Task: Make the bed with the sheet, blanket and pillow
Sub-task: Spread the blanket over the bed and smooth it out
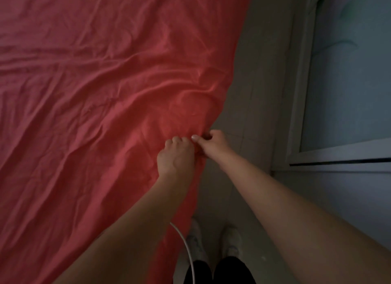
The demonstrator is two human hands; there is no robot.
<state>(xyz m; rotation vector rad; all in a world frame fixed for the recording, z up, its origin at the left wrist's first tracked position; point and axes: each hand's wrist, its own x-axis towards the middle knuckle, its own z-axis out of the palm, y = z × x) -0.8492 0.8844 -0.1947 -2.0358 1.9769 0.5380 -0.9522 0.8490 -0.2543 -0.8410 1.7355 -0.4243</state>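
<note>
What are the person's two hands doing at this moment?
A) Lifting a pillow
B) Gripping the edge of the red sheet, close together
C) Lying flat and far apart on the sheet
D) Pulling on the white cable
B: the left hand and the right hand sit side by side at the edge of the bed, with their fingers curled into the bunched edge of the red sheet.

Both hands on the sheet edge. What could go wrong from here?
1. The left hand and right hand grip the red sheet almost at one spot; pulling there may deepen the creases fanning out from it.
2. The white cable hangs by the sheet's edge near the shoes and could snag the fabric.
</note>
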